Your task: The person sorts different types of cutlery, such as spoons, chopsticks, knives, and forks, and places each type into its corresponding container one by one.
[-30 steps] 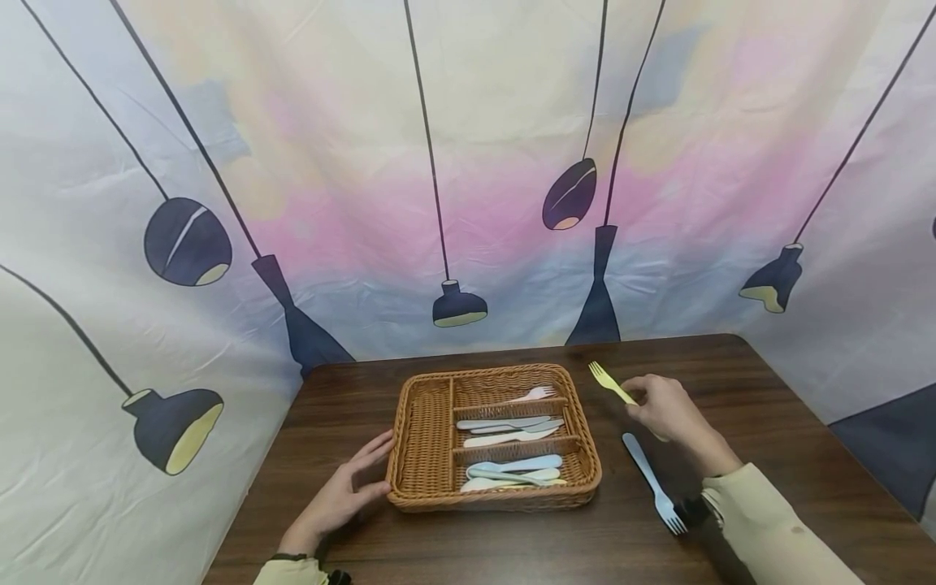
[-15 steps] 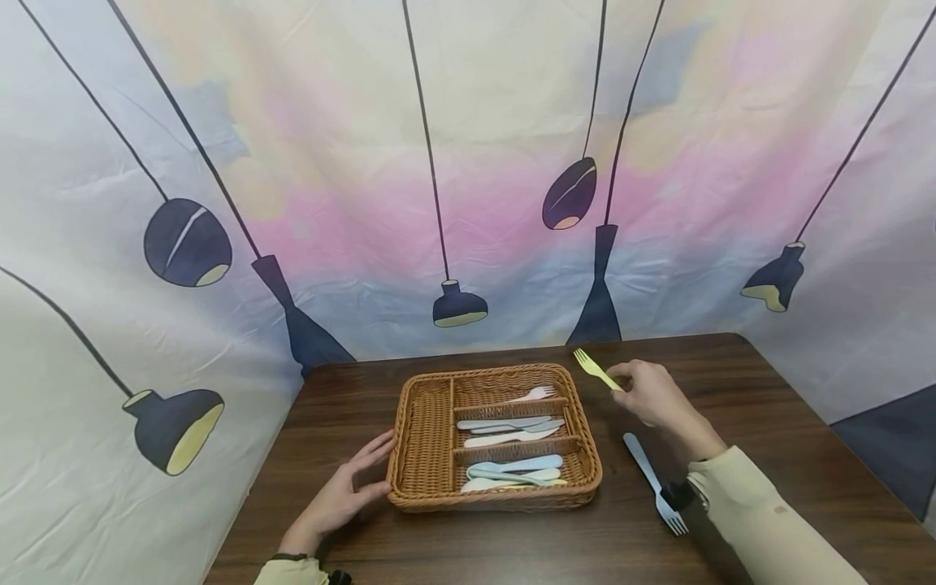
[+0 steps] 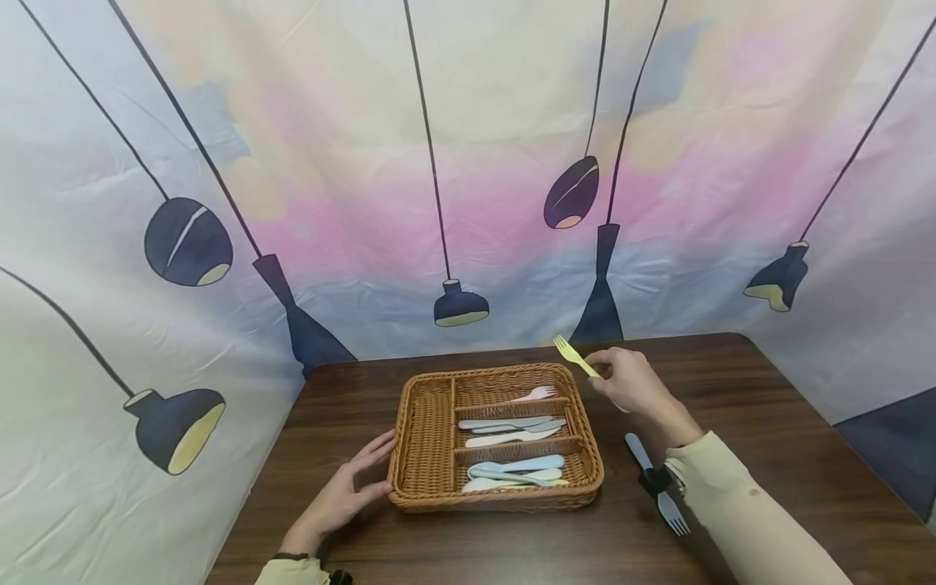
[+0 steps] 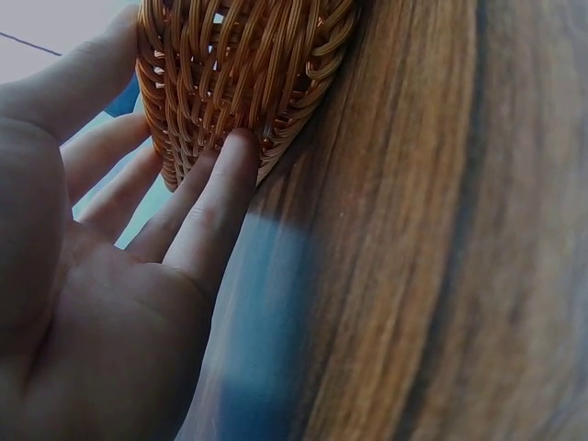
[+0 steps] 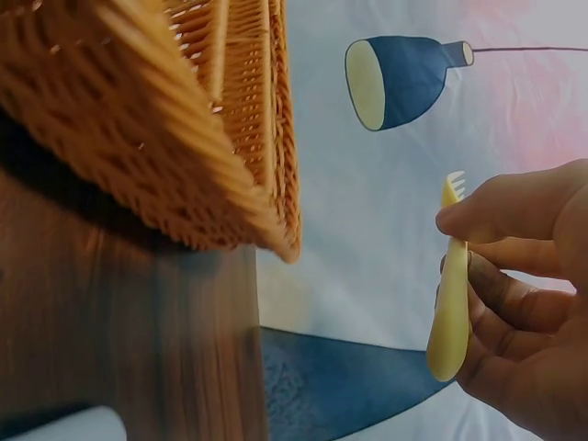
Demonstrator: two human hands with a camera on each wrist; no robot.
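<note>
My right hand (image 3: 634,383) pinches a yellow fork (image 3: 575,356) by its handle, above the table just right of the basket's back corner. In the right wrist view the thumb and fingers hold the fork (image 5: 451,303) around its middle. My left hand (image 3: 344,491) rests with straight fingers against the left side of the wicker cutlery basket (image 3: 424,505); the left wrist view has its fingertips touching the weave (image 4: 241,69). A pink fork (image 3: 539,393) lies in the basket's back right compartment. Several knives (image 3: 512,437) lie in the middle one, several spoons (image 3: 522,465) in the front one.
A light blue fork (image 3: 669,512) lies on the dark wooden table (image 3: 512,548), right of the basket and partly hidden under my right wrist. Behind the table hangs a cloth (image 3: 351,203) printed with lamps.
My right hand has carried the yellow fork left and away from me, closer to the basket's back right corner. The left hand and the basket have stayed put.
</note>
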